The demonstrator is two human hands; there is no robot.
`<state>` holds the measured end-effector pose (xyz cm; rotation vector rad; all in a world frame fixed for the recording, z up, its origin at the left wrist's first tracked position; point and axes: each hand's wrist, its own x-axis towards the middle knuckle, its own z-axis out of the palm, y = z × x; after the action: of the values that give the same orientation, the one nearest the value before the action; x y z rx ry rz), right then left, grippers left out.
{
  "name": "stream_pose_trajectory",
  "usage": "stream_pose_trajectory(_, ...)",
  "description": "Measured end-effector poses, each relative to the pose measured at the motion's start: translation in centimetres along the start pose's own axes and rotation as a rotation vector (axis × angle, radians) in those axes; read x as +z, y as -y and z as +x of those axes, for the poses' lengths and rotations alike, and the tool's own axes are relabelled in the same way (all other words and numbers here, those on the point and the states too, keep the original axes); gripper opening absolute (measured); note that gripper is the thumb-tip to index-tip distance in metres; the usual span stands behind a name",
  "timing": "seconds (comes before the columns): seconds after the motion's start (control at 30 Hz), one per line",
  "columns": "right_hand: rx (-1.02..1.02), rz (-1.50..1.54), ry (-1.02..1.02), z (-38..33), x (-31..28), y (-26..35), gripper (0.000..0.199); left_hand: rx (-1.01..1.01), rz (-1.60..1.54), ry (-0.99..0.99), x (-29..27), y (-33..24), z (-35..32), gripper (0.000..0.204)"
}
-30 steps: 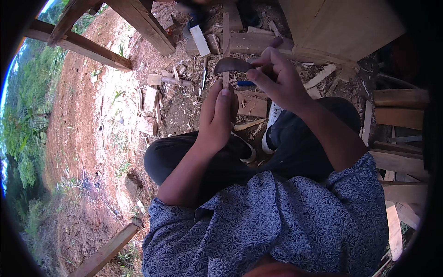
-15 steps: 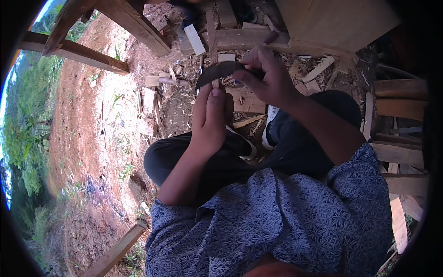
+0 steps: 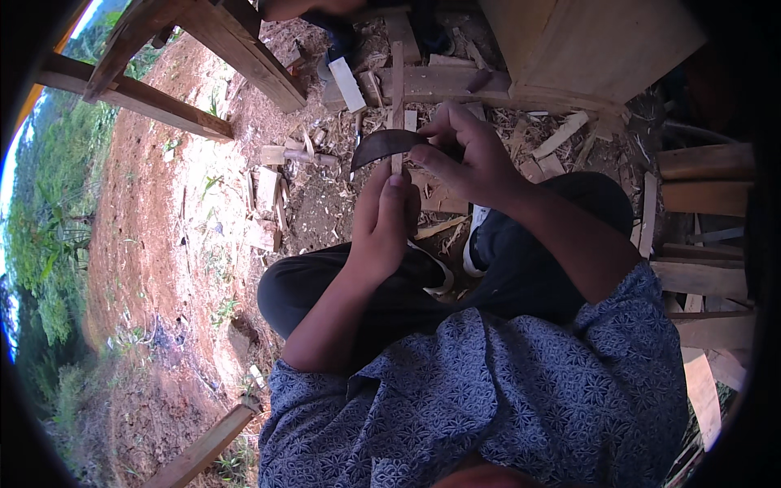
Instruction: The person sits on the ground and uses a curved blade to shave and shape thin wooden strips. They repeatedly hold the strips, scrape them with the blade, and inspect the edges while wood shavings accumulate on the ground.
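My left hand point(image 3: 381, 228) is closed round the lower end of a thin wooden strip point(image 3: 398, 85), its thumb lying along the wood. The strip points away from me, over the ground. My right hand point(image 3: 480, 167) grips a knife with a broad, dark, curved blade point(image 3: 381, 148); its handle is mostly hidden by the fingers. The blade lies across the strip just beyond my left thumb, its tip out to the left. Both hands are held in front of my bent knees.
Wood chips and offcuts litter the ground, with a pale board point(image 3: 347, 84) beyond my hands and a rounded wooden piece point(image 3: 311, 157) to the left. Another person's leg point(image 3: 342, 37) shows at the far edge. A large panel point(image 3: 602, 49), timber posts point(image 3: 244, 57) and stacked lumber point(image 3: 704, 193) stand around.
Both hands, the knife and the strip have come nearer to me and slightly right. The strip's far end now shows lower in view. The view itself has shifted a little.
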<state>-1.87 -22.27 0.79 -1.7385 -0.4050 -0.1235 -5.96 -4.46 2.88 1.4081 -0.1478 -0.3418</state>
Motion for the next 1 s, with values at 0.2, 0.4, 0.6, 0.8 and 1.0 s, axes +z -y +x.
stream_pose_trajectory(0.2, -0.129, -0.122, -0.081, 0.8, -1.2, -1.5, 0.035, -0.008, -0.04, 0.076, 0.1, -0.1, -0.5, 0.025)
stream_pose_trajectory(0.4, -0.156, -0.17, -0.238, 2.7, -3.7, -4.3, 0.035, -0.02, -0.073, 0.105, 0.4, -1.5, -0.7, 0.027)
stream_pose_trajectory(0.6, 0.053, -0.013, -0.704, 5.2, -11.9, -2.7, 0.032, 0.088, 0.013, 0.145, 0.7, -2.7, -2.5, 0.029)
stream_pose_trajectory(0.8, 0.012, 0.137, -0.226, 2.0, -5.2, -0.4, 0.031, 0.06, 0.107, 0.082, 0.3, 0.0, -0.7, 0.027)
stream_pose_trajectory(1.0, -0.001, -0.021, -0.011, 0.3, -1.8, -0.1, 0.033, 0.053, 0.146, 0.064, 0.2, 0.0, -0.6, 0.027)
